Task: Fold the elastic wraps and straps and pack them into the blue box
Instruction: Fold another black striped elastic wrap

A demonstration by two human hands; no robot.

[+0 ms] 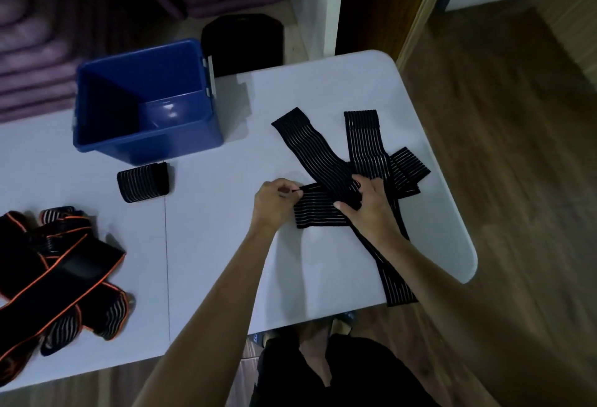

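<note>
Striped elastic wrap (318, 209) lies under both hands, long axis left-right across surface (210, 245). Left hand (277, 195) pinches its left end; right hand (365, 200) grips folded part near middle. Loose wraps (361, 145) crossed over it, fan away right. Blue box (145, 100) far-left, open, left hand nearer. Folded wrap (143, 182) before box. Orange-edged straps (61, 264) heaped left edge, well apart.

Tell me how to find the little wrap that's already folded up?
Start at the blue box on the white table. Right in front of it lies the folded wrap, a small black bundle with pale stripes. Unlike the orange-edged straps and the long wraps by the hands, it is short, neat and alone.
</note>
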